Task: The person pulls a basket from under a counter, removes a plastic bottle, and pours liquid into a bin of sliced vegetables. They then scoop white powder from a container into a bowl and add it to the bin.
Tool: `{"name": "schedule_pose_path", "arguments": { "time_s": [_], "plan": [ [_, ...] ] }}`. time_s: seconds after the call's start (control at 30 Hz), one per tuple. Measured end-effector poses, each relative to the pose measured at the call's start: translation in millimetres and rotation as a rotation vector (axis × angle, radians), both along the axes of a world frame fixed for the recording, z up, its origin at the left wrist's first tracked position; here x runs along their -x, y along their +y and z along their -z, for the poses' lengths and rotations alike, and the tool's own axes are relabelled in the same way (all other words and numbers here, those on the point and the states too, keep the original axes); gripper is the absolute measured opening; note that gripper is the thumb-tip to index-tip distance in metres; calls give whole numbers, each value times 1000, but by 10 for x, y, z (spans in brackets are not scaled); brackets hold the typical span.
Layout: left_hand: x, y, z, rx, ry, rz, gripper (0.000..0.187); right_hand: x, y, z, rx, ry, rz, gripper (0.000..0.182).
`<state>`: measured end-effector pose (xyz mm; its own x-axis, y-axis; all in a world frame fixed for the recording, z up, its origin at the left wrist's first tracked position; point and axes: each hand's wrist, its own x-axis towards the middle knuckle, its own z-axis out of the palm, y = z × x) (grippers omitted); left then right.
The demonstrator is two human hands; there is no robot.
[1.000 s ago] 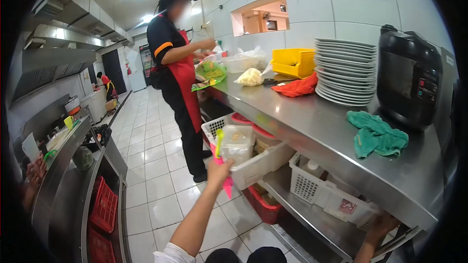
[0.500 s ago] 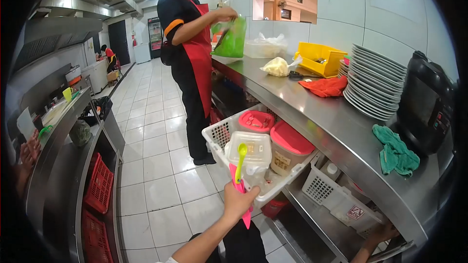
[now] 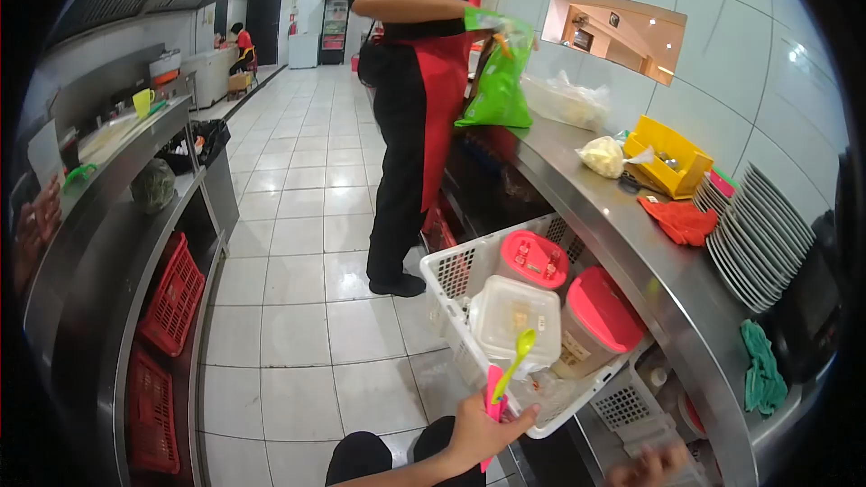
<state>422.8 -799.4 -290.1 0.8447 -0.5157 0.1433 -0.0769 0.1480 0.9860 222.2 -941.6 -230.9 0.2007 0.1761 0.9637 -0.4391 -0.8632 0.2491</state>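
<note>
Looking down at my left hand (image 3: 487, 440), it's wrapped around a pink utensil (image 3: 494, 392) and a lime spoon (image 3: 523, 347), with the spoon's bowl poking up above the fist. Same hand is right at the near corner of a white basket (image 3: 456, 271), thumb by the rim, though I honestly can't tell if it's gripping the plastic too. Basket's sticking out from under the steel counter (image 3: 686, 280) over the floor, and inside it there's a clear square container (image 3: 519, 316), a small pink-lidded tub (image 3: 535, 257) and a bigger pink-lidded tub (image 3: 603, 307). My right hand (image 3: 648, 466) is a blur down low, near a second white basket (image 3: 622, 404) on the shelf below, so no clue whether it's grasping anything. Up top you've got a red cloth (image 3: 681, 221) just beside a yellow bin (image 3: 667, 158) and a leaning-looking stack of plates (image 3: 762, 234). A co-worker (image 3: 401, 108) in a red apron stands at the counter with a green bag (image 3: 501, 86).
</note>
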Motion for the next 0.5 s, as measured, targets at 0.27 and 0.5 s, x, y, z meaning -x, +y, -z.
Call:
{"name": "schedule_pose_path", "arguments": {
  "time_s": [0.27,0.5],
  "plan": [
    [34,26,83,70,42,10,40,-2646,-337,-829,-369,830,-241,27],
    [12,-7,2,102,84,34,37,-3251,-801,-436,-588,983,-155,33]
  ]
}}
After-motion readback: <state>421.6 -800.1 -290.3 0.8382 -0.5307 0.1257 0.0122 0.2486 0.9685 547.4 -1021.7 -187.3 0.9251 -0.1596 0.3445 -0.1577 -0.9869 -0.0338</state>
